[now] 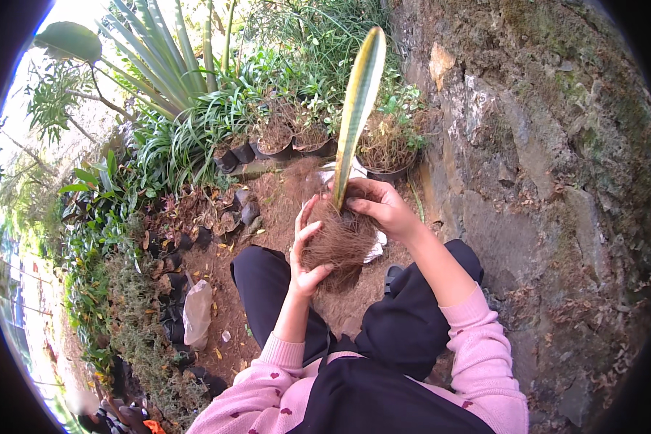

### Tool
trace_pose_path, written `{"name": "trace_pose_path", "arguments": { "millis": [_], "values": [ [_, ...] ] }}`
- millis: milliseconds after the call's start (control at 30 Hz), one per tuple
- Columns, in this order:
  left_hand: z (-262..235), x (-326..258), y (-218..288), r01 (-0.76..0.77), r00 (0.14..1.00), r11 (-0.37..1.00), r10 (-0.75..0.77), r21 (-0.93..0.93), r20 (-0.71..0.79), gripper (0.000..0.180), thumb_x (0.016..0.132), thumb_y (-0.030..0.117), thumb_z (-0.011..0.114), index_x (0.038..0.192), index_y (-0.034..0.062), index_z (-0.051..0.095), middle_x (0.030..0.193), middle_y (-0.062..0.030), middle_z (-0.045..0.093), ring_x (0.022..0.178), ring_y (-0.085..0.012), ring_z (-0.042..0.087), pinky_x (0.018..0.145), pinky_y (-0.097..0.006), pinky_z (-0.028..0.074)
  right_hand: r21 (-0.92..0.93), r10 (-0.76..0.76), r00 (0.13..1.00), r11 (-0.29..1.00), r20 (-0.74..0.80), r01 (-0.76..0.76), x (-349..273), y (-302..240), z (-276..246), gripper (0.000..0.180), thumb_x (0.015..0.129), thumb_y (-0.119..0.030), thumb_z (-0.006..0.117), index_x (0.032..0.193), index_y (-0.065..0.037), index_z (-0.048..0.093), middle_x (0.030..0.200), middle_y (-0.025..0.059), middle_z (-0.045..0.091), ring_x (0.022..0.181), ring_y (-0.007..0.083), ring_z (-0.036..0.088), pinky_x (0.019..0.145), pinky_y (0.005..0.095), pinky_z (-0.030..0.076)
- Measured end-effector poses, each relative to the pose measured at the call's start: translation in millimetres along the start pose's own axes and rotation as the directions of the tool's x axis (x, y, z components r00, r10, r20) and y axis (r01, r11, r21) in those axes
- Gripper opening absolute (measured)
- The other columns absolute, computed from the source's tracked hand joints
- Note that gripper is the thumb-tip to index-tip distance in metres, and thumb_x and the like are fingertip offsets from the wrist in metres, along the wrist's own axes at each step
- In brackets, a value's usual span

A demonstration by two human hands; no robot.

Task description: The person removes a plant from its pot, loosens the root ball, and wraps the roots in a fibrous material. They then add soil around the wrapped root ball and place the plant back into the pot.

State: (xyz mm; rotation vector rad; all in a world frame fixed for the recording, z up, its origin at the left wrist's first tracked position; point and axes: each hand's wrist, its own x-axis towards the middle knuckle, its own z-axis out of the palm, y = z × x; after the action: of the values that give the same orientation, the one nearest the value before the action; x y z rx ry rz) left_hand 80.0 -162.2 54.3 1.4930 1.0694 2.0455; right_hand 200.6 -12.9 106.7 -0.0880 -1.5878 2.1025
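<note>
Between my hands is a ball of brown coconut fibre, held up above the ground in front of my knees. A single snake plant leaf, green with yellow edges, rises upright out of its top. My left hand cups the fibre from the left, fingers and thumb curved round it. At the base of the leaf, the fingers of my right hand are bent in against the fibre; the leaf and fibre partly hide their tips. Some white material shows behind the ball.
A rough rock wall rises close on my right. Potted plants stand ahead, with large spiky leaves behind them. On the left, small black plant bags line the soil, beside a pale plastic bag.
</note>
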Motion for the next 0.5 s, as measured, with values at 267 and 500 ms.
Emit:
{"name": "trace_pose_path", "arguments": {
  "millis": [267,500],
  "values": [
    [5,-9,1,0.206,0.915,0.862,-0.338,-0.463,-0.222,0.096,0.063,0.018,0.062,0.147,0.0136,0.016,0.141,-0.0193,0.032,0.125,-0.0360,0.041,0.104,-0.050,0.035,-0.234,-0.026,0.984,0.972,-0.178,-0.017,1,-9,3,0.027,0.085,0.004,0.055,0.112,0.003,0.060,0.108,0.0086,0.065,0.101,0.0146,0.060,0.089,0.0276,0.048],
    [1,-12,-5,0.246,0.917,0.969,-0.244,-0.033,-0.317,0.066,0.067,0.012,0.066,0.129,0.0016,0.047,0.144,-0.0160,0.031,0.134,-0.0290,0.031,0.109,-0.041,0.027,-0.059,-0.007,0.997,0.998,-0.072,0.002,-4,2,11,0.045,0.097,-0.030,0.041,0.125,0.004,0.051,0.125,0.0116,0.056,0.114,0.0157,0.052,0.093,0.0263,0.043]
  ]
}}
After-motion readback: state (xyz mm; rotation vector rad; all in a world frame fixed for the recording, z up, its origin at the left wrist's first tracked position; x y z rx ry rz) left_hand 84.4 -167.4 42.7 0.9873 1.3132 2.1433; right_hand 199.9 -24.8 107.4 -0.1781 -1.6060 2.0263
